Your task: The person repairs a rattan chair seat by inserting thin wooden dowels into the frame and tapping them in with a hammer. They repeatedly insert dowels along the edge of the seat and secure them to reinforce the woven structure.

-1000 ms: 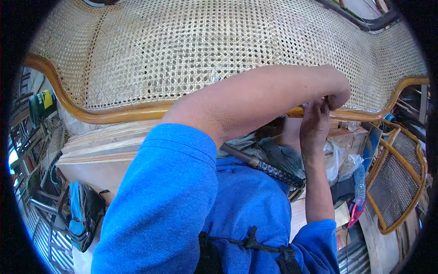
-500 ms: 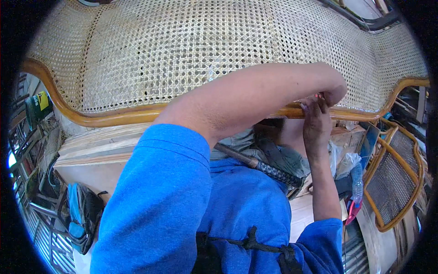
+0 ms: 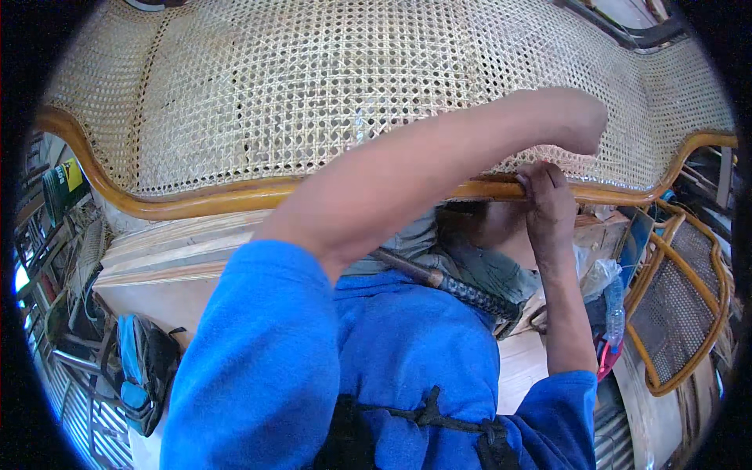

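A large woven cane panel [image 3: 313, 86] spreads before me, edged along its near side by a curved orange-brown wooden rail [image 3: 219, 196]. My left arm reaches across it to the right. The left hand [image 3: 580, 121] is bent over the cane, above my right hand, and its fingers are hidden. At the rail's right part, my right hand [image 3: 550, 196] has its fingers bent together over the edge where cane meets wood. A tiny red spot shows by those fingertips; what they pinch is too small to make out.
Under the panel stands a pale plywood box [image 3: 157, 274]. Across my lap lies a rod with a dark patterned grip [image 3: 470, 296]. To the right are a plastic bottle [image 3: 614, 309] and a wood-framed cane piece [image 3: 677, 301]; at left, a black-and-blue backpack [image 3: 141, 376].
My left hand has risen away from the rail and the right hand, moving farther over the cane. The right hand stays at the rail, with its forearm shifted slightly right.
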The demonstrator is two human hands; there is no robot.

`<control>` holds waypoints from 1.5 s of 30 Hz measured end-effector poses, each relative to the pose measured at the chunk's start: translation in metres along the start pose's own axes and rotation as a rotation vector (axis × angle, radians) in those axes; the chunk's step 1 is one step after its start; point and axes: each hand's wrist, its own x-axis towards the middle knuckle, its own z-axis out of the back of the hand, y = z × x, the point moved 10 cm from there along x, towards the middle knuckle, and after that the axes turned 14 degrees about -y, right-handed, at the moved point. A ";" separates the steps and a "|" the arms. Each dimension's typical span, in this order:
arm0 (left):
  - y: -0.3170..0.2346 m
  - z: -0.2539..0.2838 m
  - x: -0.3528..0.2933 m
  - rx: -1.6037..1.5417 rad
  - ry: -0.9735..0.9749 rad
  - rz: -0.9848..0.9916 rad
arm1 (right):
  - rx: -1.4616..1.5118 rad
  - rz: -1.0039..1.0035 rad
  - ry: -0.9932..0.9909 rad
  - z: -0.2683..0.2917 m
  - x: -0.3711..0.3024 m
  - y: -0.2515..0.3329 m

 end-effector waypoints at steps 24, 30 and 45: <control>0.036 0.092 -0.262 -0.479 -0.586 0.756 | 0.216 -0.037 0.016 -0.004 0.010 -0.011; 0.031 0.093 -0.257 -0.397 -0.622 0.677 | 0.310 -0.257 -0.333 0.042 -0.009 -0.019; 0.046 0.105 -0.274 -0.737 -0.812 0.789 | 0.533 -0.528 0.287 0.045 -0.126 0.028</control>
